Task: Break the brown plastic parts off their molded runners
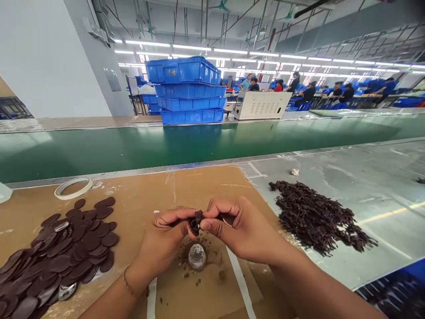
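Right at the front, two white tape strips (239, 281) run down the brown sheet (215, 181), and between them at six o'clock from the hands sits a small round pot (197, 257), whitish on top, with dark crumbs (199, 282) scattered around it. Just above, here's the action: the left hand (162, 246) pinches a dark brown piece (198, 217) between thumb and fingers, and the right hand (244, 228) grips the same piece from the other side, thumb against fingertip. It looks knotted or twisted, though the fingers cover too much to be certain. Over at eight to nine o'clock, a heap of dark oval discs (76, 239) spreads across the sheet, a few flashing silver; across at three, a pile of dark twisted strands (315, 215) lies on the grey-green tabletop (375, 186). Towards ten, a tape roll (73, 188) lies flat. Beyond, a green belt (133, 146) crosses the whole view; past it at twelve, blue crates (191, 91) stand stacked, a pale vented box (260, 106) at one, and people (308, 94) sitting far off towards two.
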Motion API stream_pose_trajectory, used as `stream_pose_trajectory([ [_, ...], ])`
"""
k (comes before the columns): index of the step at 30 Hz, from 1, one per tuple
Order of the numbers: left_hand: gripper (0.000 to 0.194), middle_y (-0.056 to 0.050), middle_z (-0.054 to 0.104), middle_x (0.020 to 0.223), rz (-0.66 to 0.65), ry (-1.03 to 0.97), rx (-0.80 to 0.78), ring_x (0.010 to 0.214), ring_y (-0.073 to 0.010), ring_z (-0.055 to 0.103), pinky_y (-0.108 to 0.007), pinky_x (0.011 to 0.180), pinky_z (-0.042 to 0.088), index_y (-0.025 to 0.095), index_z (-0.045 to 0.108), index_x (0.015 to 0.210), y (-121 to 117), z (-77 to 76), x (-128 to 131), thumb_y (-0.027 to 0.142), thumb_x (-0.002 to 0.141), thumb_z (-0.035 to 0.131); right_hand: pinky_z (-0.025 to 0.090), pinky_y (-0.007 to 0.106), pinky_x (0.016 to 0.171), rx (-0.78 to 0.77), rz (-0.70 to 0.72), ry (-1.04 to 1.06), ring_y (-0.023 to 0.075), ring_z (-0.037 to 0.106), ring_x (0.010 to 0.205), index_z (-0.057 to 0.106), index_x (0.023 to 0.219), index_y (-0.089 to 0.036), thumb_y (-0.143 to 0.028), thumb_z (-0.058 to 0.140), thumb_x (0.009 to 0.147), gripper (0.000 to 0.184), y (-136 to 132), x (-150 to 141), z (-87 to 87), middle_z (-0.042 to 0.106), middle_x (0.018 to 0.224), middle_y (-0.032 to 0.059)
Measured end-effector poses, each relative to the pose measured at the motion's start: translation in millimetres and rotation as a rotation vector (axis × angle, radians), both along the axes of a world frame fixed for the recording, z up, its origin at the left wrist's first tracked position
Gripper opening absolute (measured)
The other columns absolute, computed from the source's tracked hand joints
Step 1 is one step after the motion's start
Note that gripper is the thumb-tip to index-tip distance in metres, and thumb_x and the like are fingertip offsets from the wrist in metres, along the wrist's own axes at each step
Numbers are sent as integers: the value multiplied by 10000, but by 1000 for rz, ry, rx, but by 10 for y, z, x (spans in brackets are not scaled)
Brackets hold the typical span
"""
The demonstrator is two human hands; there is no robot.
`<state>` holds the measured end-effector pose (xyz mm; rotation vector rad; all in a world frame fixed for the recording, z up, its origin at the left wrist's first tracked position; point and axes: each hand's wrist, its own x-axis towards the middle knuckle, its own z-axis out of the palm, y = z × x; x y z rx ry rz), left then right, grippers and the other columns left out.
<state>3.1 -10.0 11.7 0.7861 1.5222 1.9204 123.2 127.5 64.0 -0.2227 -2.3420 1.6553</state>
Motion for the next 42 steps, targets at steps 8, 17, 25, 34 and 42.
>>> stream_pose_trajectory([
  [8, 87, -14, 794, 828, 49, 17, -24, 754, -124, 714, -138, 701, 564, 238, 804, 735, 2, -23, -22, 196, 665, 833, 300, 274, 542, -9, 26, 37, 104, 415, 576, 631, 703, -184, -516, 724, 837, 370, 5, 1, -10, 554, 611, -36],
  [17, 155, -14, 794, 824, 10, -109, 26, 707, -108, 694, -161, 679, 582, 271, 812, 798, 14, -89, -4, 310, 666, 884, 369, 273, 561, -119, 30, 14, 125, 492, 614, 627, 716, -194, -386, 687, 857, 246, -13, 45, -2, 611, 665, -6],
  [25, 300, 6, 800, 959, -100, -154, 114, 840, -104, 723, -161, 785, 584, 358, 795, 950, 56, -61, 65, 277, 675, 886, 474, 294, 618, -361, -3, 26, 162, 620, 696, 628, 744, -194, -362, 669, 819, 189, -65, 18, -44, 709, 738, 33],
  [34, 257, 8, 801, 954, -177, -160, 138, 872, -113, 729, -186, 828, 587, 372, 794, 950, 77, -31, 130, 296, 714, 861, 412, 257, 543, -336, -81, 11, 124, 549, 602, 650, 714, -188, -391, 718, 752, 218, -13, -1, -40, 686, 666, 18],
  [42, 385, 15, 800, 927, 117, 230, -129, 805, -175, 734, -250, 746, 618, 320, 800, 929, -34, 40, -27, 441, 579, 906, 373, 232, 520, -356, -78, 154, 98, 529, 603, 687, 761, -172, -357, 746, 805, 199, 41, 25, -8, 684, 703, 4],
])
